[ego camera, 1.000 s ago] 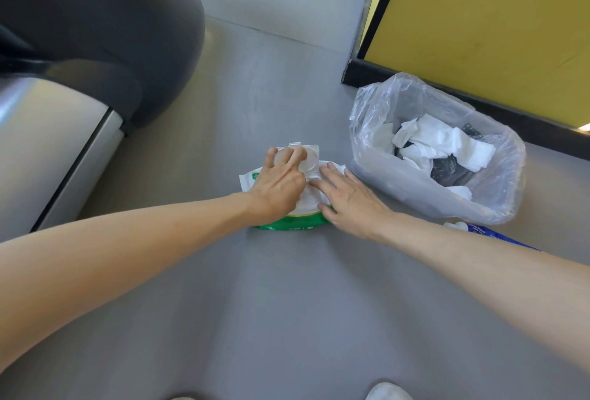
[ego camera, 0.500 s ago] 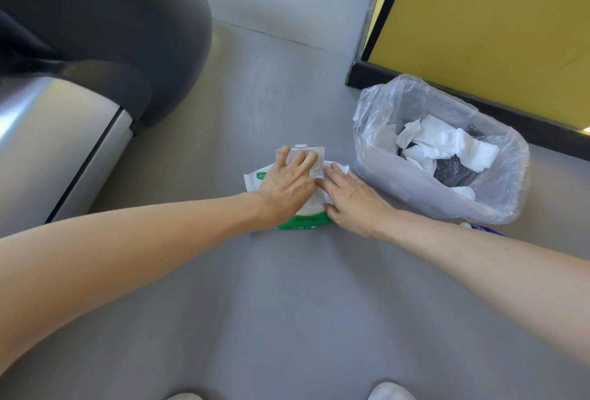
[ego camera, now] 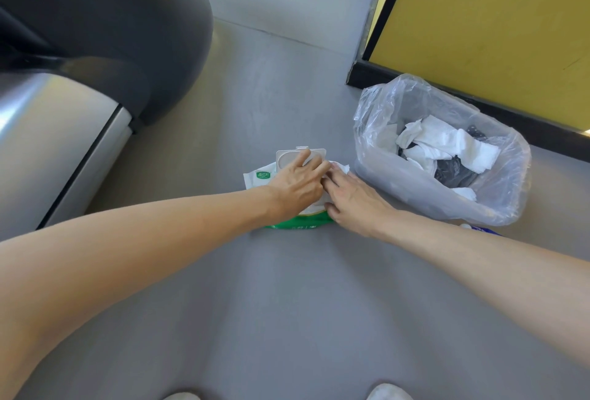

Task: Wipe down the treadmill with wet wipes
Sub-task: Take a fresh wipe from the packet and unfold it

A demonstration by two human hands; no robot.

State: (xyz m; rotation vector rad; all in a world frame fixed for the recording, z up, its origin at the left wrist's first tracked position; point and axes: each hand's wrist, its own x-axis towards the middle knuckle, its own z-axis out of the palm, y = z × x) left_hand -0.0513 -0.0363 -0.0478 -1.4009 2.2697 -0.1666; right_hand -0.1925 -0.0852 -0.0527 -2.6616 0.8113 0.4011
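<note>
Head view shows the wet wipe pack (ego camera: 259, 176) lying on the grey floor (ego camera: 287, 303) in the middle of the frame, its flip lid (ego camera: 287, 157) standing open at the far edge. Your left hand (ego camera: 298, 187) lies across the top of the pack with its fingers stretched out and released, resting against the inside of the lid. Your right hand (ego camera: 354, 198) lies flat on the pack's right half, fingers fairly straight and grasping nothing, thumb set against the near green edge.

Compared with a second ago, your left fingers have slid right across the lid, and the tips of both hands now meet over the spot where the opening should be. The opening itself is hidden under them. No fresh wipe shows outside the pack, so you are probably still at the fetching step, about to draw one out.

Just right of the pack stands the bin (ego camera: 399, 182) lined with a clear bag and holding crumpled used wipes (ego camera: 447, 144), which suggests some wiping is already done. A blue-and-white item (ego camera: 485, 231) peeks out at its near side. Your treadmill (ego camera: 95, 32) fills the upper left of the frame, well apart from both hands, and a yellow wall (ego camera: 495, 32) takes the upper right.
</note>
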